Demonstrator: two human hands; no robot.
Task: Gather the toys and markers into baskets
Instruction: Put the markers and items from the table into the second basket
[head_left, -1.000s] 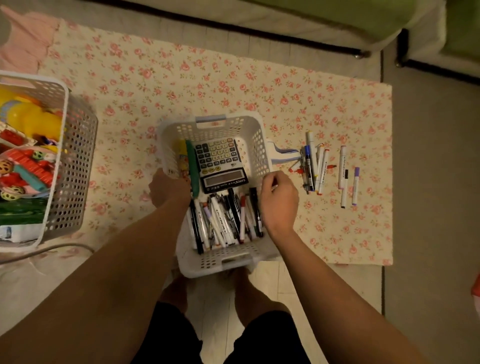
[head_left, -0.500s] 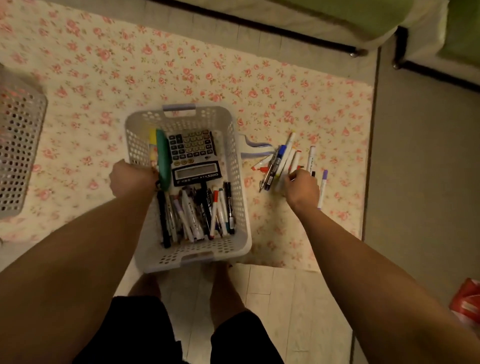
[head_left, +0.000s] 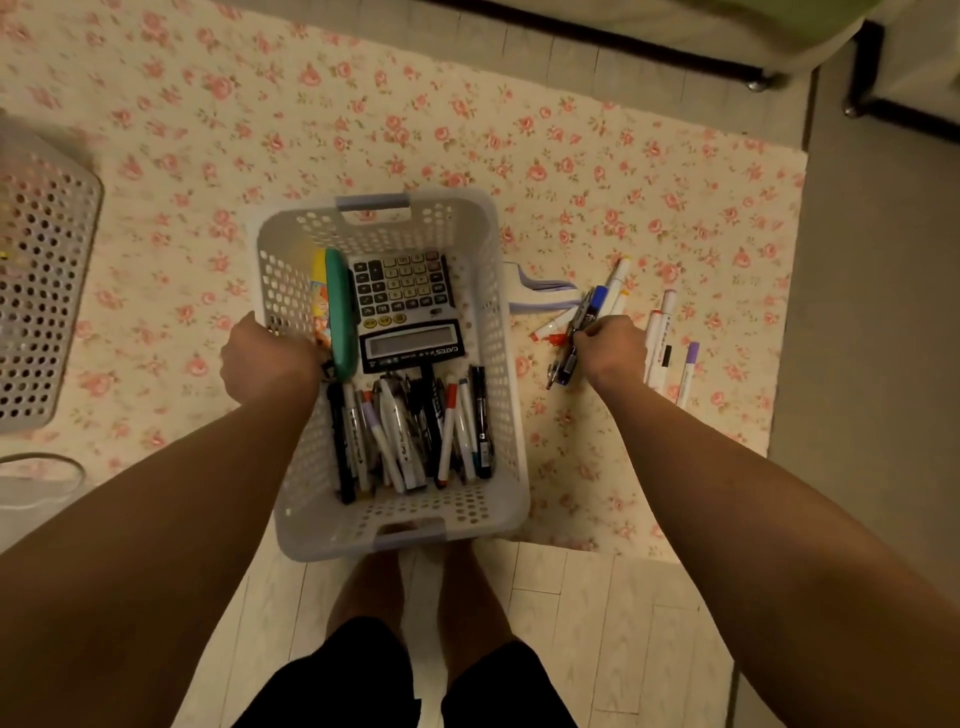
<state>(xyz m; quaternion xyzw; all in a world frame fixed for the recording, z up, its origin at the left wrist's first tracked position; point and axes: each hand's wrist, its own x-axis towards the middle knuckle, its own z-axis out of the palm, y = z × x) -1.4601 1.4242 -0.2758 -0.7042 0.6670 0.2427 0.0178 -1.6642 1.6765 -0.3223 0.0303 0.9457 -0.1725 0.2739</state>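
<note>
Nearest the person's feet, the white basket (head_left: 511, 457) is sitting half on the bare floor and half on the floral mat (head_left: 597, 171), already holding a row of markers (head_left: 410, 431) at its near end and a calculator (head_left: 405, 312) with a green case (head_left: 338, 312) behind them.

The left hand (head_left: 267, 358) is curling over the basket's left rim and gripping it, which is keeping the basket from sliding; it is worth holding that grip while the other hand is working.

To the right of the basket, the right hand (head_left: 613, 348) is closing down on a loose bunch of pens (head_left: 582, 322) lying on the mat. The fingers are bent around several of them, though the blur is making it hard to say whether the bunch is fully pinched or only being raked together.

Just beyond that hand, three more markers (head_left: 662, 338) are lying apart on the mat. To do this step well, the hand is best squeezing the bunch near its middle so no pen is slipping out endwise, then carrying it low over the right rim and laying it parallel to the markers already inside.

Far left, a second basket (head_left: 47, 291) is standing well apart, its contents not visible.
</note>
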